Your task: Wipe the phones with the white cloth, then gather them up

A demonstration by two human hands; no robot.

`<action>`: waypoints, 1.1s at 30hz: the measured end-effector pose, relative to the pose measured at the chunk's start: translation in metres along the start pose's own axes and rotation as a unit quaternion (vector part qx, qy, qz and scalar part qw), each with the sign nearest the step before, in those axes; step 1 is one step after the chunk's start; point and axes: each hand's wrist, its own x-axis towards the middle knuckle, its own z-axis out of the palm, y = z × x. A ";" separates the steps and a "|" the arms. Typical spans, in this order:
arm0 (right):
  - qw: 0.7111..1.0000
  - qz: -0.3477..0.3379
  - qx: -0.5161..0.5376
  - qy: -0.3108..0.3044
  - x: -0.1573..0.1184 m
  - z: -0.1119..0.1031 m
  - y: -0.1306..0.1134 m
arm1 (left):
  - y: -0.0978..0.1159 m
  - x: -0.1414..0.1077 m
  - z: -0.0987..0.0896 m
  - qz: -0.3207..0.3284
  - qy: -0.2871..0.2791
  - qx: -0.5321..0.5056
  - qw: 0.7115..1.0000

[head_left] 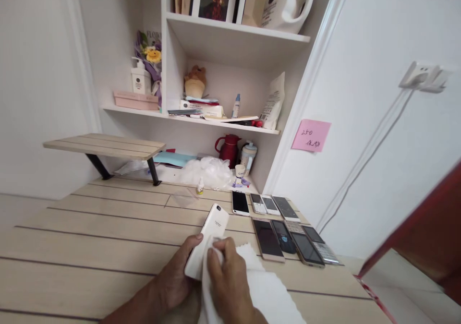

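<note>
Head view: my left hand [173,278] has its fingers closed on a white phone [206,241], whose long axis tilts up and away to the right, and my right hand [228,285] pinches a white cloth [252,290] against the phone's lower end. About ten more phones [267,239] lie in two rough rows on the table [90,247], just right of my hands.
</note>
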 end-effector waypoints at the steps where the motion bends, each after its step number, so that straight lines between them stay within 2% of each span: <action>1: 0.999 -0.044 -0.017 -0.018 -0.005 0.003 -0.002 | 0.001 0.000 -0.001 -0.014 0.000 -0.012 1.000; 4: 0.978 -0.178 -0.075 -0.077 -0.013 0.009 -0.006 | 0.005 0.000 -0.002 -0.054 0.006 -0.027 0.998; 6: 0.967 -0.212 -0.108 -0.089 -0.012 0.007 -0.008 | 0.007 0.000 0.000 -0.060 0.018 -0.030 0.998; 12: 0.987 -0.085 -0.137 -0.002 0.001 -0.004 -0.006 | 0.013 -0.001 0.008 0.021 0.047 -0.044 0.998; 13: 0.986 -0.092 -0.142 -0.005 0.000 -0.002 -0.005 | 0.013 -0.001 0.008 0.018 0.048 -0.043 0.998; 16: 0.972 -0.172 -0.153 -0.047 -0.006 0.005 -0.007 | 0.010 -0.001 0.008 -0.037 0.030 -0.037 0.998; 18: 0.968 -0.190 -0.150 -0.060 -0.006 0.005 -0.006 | 0.006 -0.002 0.006 -0.052 0.018 -0.022 0.998; 20: 0.980 -0.143 -0.134 -0.044 -0.001 0.001 -0.004 | 0.003 -0.003 0.005 -0.026 0.016 0.002 1.000; 24: 0.998 0.006 -0.051 0.025 0.020 -0.015 0.007 | 0.000 -0.004 0.004 -0.005 0.006 0.042 0.999; 27: 0.995 0.083 0.027 0.052 0.031 -0.022 0.012 | 0.000 -0.004 0.004 -0.016 0.008 0.048 0.999; 30: 0.986 0.123 0.095 0.068 0.035 -0.024 0.016 | 0.001 -0.004 0.004 -0.014 0.047 0.059 0.997; 33: 0.973 0.164 0.147 0.065 0.035 -0.021 0.021 | 0.004 -0.002 0.005 0.037 0.056 0.132 0.989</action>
